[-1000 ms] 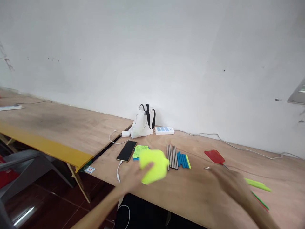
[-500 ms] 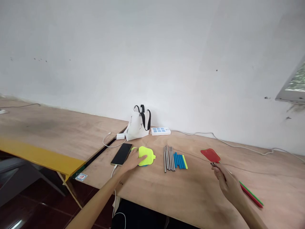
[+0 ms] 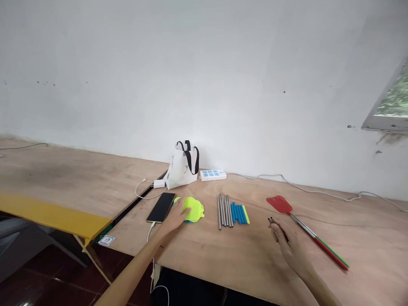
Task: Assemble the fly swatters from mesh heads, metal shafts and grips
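My left hand (image 3: 174, 216) rests on a small pile of yellow-green mesh fly swatter heads (image 3: 195, 207), thumb and fingers apart. A bit of blue shows beneath the pile. My right hand (image 3: 287, 239) is closed around thin dark-tipped rods (image 3: 270, 220), mostly hidden in the fist, above the table. Beyond that hand lies a red fly swatter (image 3: 280, 204) with a silver shaft and a red and green handle. Between my hands several grey metal tubes (image 3: 225, 211) lie side by side, next to several blue handle tubes (image 3: 239, 213) and a yellow one (image 3: 245, 214).
A phone (image 3: 161, 207) on a white charging cable lies left of the pile. Behind it stand a white bag (image 3: 182, 170) with black handles and a white power strip (image 3: 213, 174). A cord runs along the wall. A gap separates the wooden table (image 3: 204, 255) from another on the left.
My right hand has moved left with the rods, uncovering the red swatter's shaft. My left hand stays at the yellow-green heads, which now lie flatter. The view has shifted slightly.
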Motion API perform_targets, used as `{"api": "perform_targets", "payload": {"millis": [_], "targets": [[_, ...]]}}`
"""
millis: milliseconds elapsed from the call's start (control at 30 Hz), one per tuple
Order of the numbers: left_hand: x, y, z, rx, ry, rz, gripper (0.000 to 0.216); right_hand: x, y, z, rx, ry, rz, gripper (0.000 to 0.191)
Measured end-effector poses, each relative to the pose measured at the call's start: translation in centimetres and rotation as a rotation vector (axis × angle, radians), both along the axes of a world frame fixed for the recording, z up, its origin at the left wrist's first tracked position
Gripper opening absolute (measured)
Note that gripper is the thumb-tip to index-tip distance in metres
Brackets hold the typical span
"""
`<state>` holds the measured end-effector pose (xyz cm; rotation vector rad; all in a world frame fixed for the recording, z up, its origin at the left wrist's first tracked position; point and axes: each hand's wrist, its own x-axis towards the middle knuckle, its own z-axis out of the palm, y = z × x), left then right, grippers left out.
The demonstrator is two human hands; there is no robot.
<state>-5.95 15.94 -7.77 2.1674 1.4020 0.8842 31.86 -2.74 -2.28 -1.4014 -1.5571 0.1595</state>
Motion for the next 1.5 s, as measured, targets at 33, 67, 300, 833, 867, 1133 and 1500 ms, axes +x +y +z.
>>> {"api": "perform_targets", "payload": {"millis": [33,67,300,833,867,1133,1500], "targets": [[0.1,-0.2,-0.1,0.031,0.028,0.013,0.05,-0.4,0.0,0.3,-0.003,0.02,0.02,0.048],[0.3,-0.5,-0.2,0.065,0.061,0.035,0.047,-0.8,0.0,0.6,-0.003,0.04,0.036,0.048],[2.7,-2.8,0.0,0.21,0.224,0.079,0.04,-2.9,0.3,2.2,-0.045,0.395,0.14,0.045],[18.6,-17.6,3.5,-0.87,-0.541,-0.581,0.036,-5.1,5.7,1.8,-0.068,1.173,0.182,0.046],[18.6,-17.9,3.0,-0.912,-0.518,-0.596,0.034,-3.2,6.3,1.7,-0.014,1.16,0.123,0.045],[19.8,-14.3,3.7,-0.531,-0.297,-0.543,0.04,7.6,7.0,-0.9,0.068,1.079,-0.063,0.046],[25.3,-4.3,2.9,-0.057,0.159,-0.174,0.067,4.9,9.5,-7.2,-0.183,0.513,-0.247,0.041]]}}
